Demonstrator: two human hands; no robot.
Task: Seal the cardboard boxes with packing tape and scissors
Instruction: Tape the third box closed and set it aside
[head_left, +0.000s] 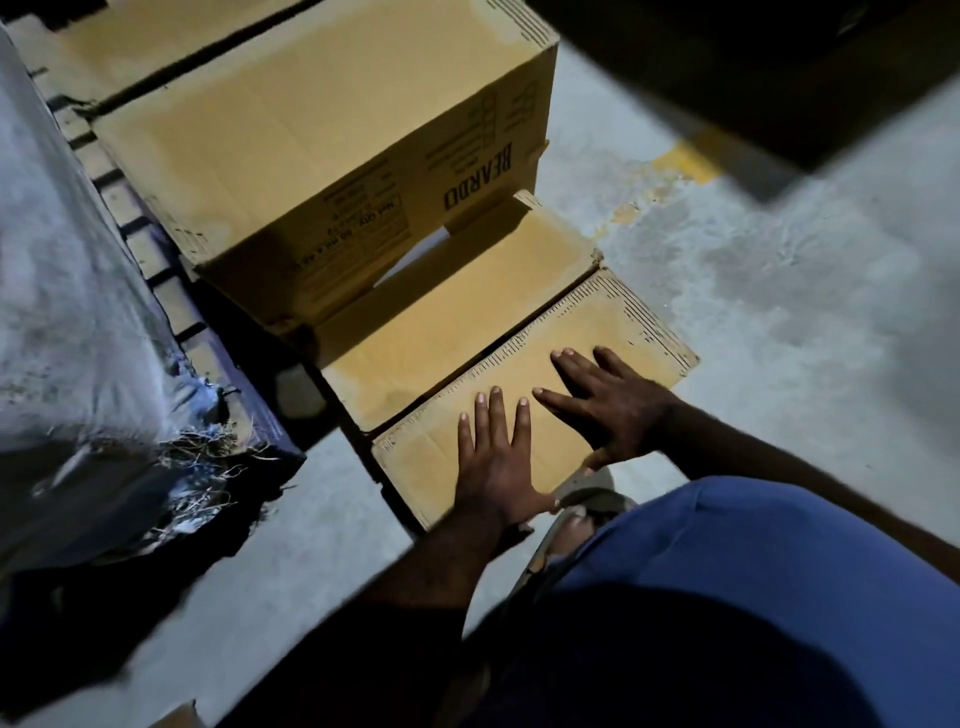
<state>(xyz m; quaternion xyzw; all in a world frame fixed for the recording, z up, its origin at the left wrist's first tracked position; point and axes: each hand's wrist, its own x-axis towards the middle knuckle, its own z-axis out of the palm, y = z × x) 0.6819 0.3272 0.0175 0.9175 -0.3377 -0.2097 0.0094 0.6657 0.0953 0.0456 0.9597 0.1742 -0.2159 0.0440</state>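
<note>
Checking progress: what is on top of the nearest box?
Left hand and right hand lie flat on its near flap. The closed flaps hide the contents.

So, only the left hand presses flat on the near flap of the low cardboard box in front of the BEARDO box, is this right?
Not quite: both hands press it. The left hand and the right hand lie flat, fingers straight, on the near flap of the low cardboard box in front of the BEARDO box. The head view shows this.
</note>
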